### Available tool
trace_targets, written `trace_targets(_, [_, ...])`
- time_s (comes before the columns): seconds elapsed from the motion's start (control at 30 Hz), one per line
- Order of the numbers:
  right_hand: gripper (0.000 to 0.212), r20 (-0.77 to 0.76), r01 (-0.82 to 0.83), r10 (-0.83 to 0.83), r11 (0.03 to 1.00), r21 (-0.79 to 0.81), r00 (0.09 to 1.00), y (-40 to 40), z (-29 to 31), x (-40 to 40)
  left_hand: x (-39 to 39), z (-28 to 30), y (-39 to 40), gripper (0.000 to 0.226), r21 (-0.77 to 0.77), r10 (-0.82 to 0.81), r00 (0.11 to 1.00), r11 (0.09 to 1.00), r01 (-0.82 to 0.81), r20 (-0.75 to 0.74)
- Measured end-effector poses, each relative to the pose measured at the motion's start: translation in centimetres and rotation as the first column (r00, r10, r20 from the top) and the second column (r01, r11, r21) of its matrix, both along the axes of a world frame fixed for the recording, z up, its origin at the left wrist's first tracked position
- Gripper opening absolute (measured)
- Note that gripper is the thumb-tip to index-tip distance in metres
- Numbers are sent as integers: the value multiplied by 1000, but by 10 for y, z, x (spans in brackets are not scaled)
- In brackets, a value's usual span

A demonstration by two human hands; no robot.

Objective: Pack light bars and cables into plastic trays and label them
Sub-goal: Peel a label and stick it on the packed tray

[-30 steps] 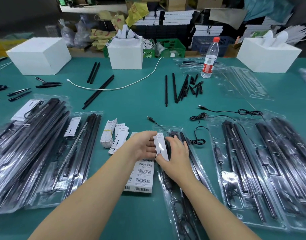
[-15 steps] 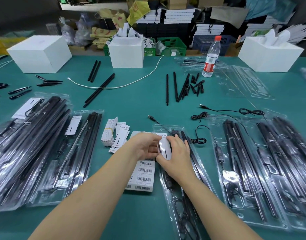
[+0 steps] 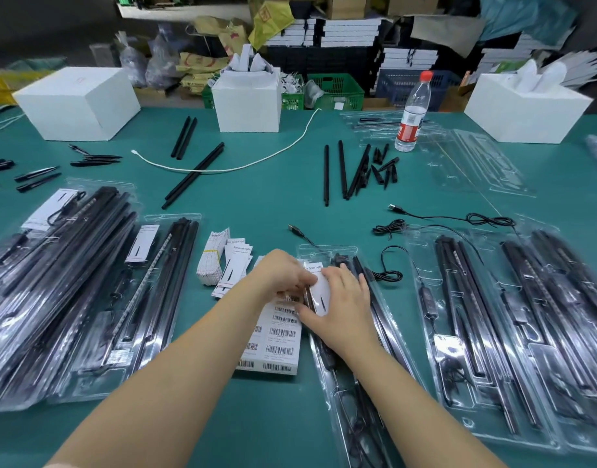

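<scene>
Both hands meet over the top end of a clear plastic tray (image 3: 337, 366) with black light bars in it, lying in the middle of the green bench (image 3: 273, 204). The left hand (image 3: 283, 275) has its fingers curled onto the edge of a small white label card (image 3: 319, 292). The right hand (image 3: 341, 302) lies on the card with fingers mostly flat, and a sheet of barcode stickers (image 3: 277, 336) lies just left of the tray.

glossy clear plastic tray (image 3: 385, 336), matt paper card (image 3: 320, 293)
</scene>
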State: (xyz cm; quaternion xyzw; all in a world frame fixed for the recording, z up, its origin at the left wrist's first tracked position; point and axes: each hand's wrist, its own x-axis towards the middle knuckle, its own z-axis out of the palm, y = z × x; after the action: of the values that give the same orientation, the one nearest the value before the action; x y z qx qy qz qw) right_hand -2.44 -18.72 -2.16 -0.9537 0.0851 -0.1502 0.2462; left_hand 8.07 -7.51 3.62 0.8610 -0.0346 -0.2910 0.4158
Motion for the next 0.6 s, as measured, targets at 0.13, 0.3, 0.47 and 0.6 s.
trace_targets(0.13, [82,-42,2,-6,995,-100,999,1,-5,2,4,4,-1,46,382,-214,947,917,111,238])
trace_targets(0.3, [86,-57,5,-13,989,-145,998,2,-5,2,6,2,-3,63,439,-248,930,892,110,271])
trace_targets(0.47, [77,-74,-1,-11,988,-155,997,5,-3,2,10,-6,-2,42,198,-36,983,980,0,180])
trace_targets(0.6, [69,-63,12,-20,992,-129,998,6,-2,3,13,-12,-4,35,39,91,993,995,-94,74])
